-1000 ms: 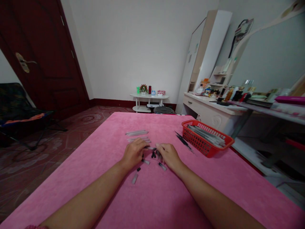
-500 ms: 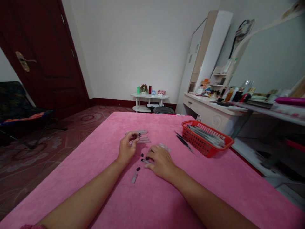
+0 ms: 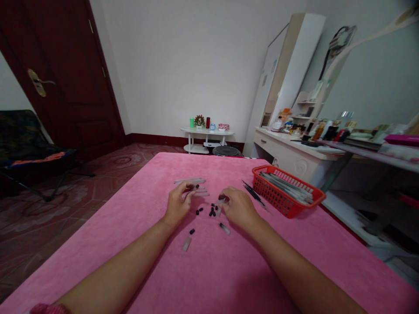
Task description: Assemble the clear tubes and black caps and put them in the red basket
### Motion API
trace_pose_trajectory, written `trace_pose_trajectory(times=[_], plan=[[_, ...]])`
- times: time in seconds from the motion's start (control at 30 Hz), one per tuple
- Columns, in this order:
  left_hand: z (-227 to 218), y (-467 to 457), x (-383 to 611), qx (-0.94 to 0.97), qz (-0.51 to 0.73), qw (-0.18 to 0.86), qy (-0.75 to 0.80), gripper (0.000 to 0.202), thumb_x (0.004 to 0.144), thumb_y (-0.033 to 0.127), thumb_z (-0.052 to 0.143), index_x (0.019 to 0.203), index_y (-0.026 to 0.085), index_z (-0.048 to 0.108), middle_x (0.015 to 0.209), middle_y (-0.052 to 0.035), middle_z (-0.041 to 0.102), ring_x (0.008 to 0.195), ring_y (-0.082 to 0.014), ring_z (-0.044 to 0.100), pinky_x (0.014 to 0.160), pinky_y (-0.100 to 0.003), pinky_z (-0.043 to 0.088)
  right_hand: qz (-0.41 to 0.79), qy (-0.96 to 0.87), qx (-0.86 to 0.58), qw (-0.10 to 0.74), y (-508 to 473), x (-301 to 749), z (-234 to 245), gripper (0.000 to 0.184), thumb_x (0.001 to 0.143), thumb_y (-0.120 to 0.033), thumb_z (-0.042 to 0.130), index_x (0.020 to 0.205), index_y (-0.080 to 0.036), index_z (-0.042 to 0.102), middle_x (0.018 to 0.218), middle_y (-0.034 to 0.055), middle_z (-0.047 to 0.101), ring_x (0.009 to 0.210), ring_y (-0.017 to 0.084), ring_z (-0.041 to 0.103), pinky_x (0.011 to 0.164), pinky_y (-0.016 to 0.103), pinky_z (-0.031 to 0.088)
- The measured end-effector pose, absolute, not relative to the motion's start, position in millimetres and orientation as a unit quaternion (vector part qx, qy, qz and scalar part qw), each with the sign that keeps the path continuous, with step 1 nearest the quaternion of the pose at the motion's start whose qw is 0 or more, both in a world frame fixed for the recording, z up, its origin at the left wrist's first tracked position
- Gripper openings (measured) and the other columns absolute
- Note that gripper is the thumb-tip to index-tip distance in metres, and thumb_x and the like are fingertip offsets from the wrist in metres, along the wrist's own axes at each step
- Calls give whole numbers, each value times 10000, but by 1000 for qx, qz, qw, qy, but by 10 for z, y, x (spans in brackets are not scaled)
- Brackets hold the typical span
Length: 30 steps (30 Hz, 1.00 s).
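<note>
My left hand (image 3: 178,203) is curled in a pinch, with a small black cap (image 3: 197,186) at its fingertips. Behind those fingers lie several slim pale sticks or tubes (image 3: 193,180). To the right, my right hand (image 3: 240,207) pinches a small clear tube, partly hidden by its fingers. Several loose black caps (image 3: 212,212) lie between the hands. A capped clear vial (image 3: 224,228) rests just below my right hand. Nearer to me is another clear vial (image 3: 187,243), with a separate black cap (image 3: 192,231) by its top end.
A pink cloth (image 3: 157,270) covers the table. At the right stands a red plastic basket (image 3: 288,209) full of thin wrapped sticks, with dark tweezers (image 3: 253,193) beside it. A dressing table (image 3: 278,141) stands beyond on the right; a folding chair (image 3: 26,139) is at the left.
My right hand has moved right and away from me, leaving the capped vial lying on the cloth and uncovering several black caps. My left hand has barely moved.
</note>
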State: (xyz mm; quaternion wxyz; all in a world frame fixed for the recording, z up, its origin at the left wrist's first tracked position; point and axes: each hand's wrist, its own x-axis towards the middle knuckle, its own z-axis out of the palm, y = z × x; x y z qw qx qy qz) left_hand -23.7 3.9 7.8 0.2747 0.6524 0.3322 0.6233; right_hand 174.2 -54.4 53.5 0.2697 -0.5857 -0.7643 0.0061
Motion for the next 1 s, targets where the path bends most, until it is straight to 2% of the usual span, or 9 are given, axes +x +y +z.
trace_pose_trajectory(times=[0.17, 0.3, 0.4, 0.47, 0.6, 0.8, 0.9, 1.0], plan=[[202, -16, -149, 543, 661, 423, 300, 190, 704, 202, 688, 851, 161, 575, 826, -44, 671, 798, -187, 667, 758, -300, 518, 143, -699, -590, 379, -454, 1709, 333, 89, 645, -88, 540, 670, -147, 602, 637, 17, 623, 587, 124, 545, 527, 211, 345], [209, -21, -97, 437, 664, 546, 265, 300, 684, 262, 733, 877, 155, 531, 864, -59, 679, 811, -212, 682, 748, -345, 541, 148, -699, -583, 387, -444, 1700, 270, 102, 607, -72, 512, 629, -159, 561, 581, -9, 583, 537, 108, 507, 480, 199, 304], [156, 7, -101, 387, 651, 600, 257, 299, 664, 240, 755, 846, 146, 538, 842, -56, 688, 804, -192, 682, 749, -310, 545, 158, -701, -583, 379, -437, 1703, 256, 63, 625, -114, 558, 664, -157, 581, 588, -15, 583, 539, 103, 499, 486, 197, 303], [119, 32, -118, 372, 643, 621, 250, 269, 674, 222, 747, 837, 145, 548, 834, -51, 694, 797, -178, 683, 754, -288, 545, 169, -695, -590, 374, -426, 1709, 238, 45, 637, -176, 616, 669, -154, 593, 591, -15, 585, 546, 105, 500, 492, 198, 304], [86, 64, -146, 346, 641, 639, 249, 206, 700, 183, 717, 827, 142, 560, 826, -38, 698, 793, -162, 683, 744, -267, 549, 179, -707, -579, 366, -418, 1721, 206, 134, 680, -280, 658, 653, -153, 625, 595, -13, 585, 567, 108, 509, 509, 199, 307], [99, 59, -146, 334, 641, 640, 260, 165, 711, 171, 703, 801, 132, 570, 811, -41, 699, 767, -156, 681, 725, -258, 550, 130, -750, -545, 352, -483, 1721, 274, 143, 748, -291, 635, 684, -174, 686, 681, 2, 599, 644, 115, 530, 596, 211, 352], [84, 67, -149, 335, 643, 640, 254, 137, 726, 161, 688, 808, 132, 582, 831, -46, 698, 807, -162, 680, 764, -278, 550, 108, -739, -549, 375, -506, 1724, 317, 176, 796, -296, 584, 727, -192, 708, 749, 14, 586, 691, 118, 536, 630, 219, 368], [63, 86, -161, 329, 646, 640, 257, 126, 731, 151, 682, 808, 133, 583, 842, -45, 697, 842, -168, 676, 817, -317, 543, 133, -705, -548, 431, -486, 1719, 331, 227, 815, -290, 536, 698, -174, 693, 698, 15, 570, 668, 125, 534, 625, 232, 383]])
